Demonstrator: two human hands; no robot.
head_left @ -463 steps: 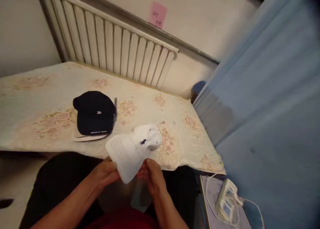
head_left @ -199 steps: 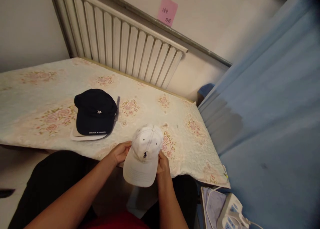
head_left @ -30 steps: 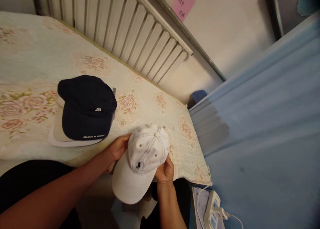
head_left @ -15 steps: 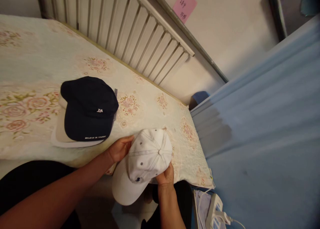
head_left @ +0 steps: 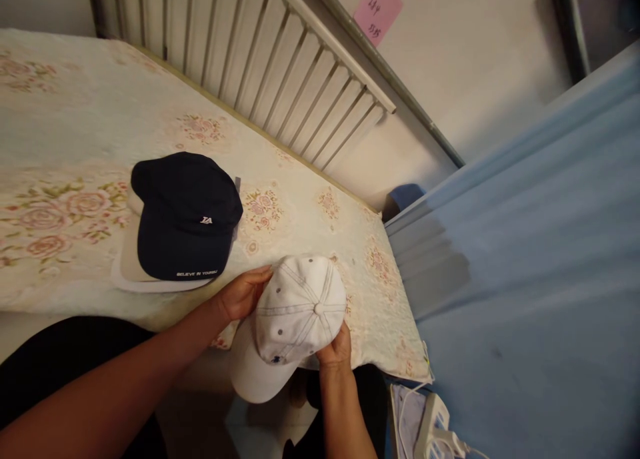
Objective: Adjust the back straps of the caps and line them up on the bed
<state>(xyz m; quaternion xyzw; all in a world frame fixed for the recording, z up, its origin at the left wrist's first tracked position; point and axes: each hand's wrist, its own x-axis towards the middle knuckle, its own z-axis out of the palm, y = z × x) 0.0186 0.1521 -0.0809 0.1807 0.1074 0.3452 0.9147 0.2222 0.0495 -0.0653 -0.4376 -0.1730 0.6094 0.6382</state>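
Observation:
Between my two hands is a white baseball cap, crown up, its brim pointing down and left toward me. A small dark emblem shows on its front. My left hand grips the cap's left edge; its fingertips are partly behind the crown. On the opposite side my right hand holds the lower right rim, with some fingers hidden under the cap. To the left, a navy cap with white lettering lies on top of a beige cap and a white brim, stacked on the bed.
A floral bedsheet covers the bed, with a metal rail along its far side. Blue curtain hangs at the right. Below it sits a white power strip with cables. A pink note is on the wall.
The view has shifted slightly, so the bed and stacked caps appear a little further right. Both hands keep hold of the white cap, whose brim has tipped slightly.

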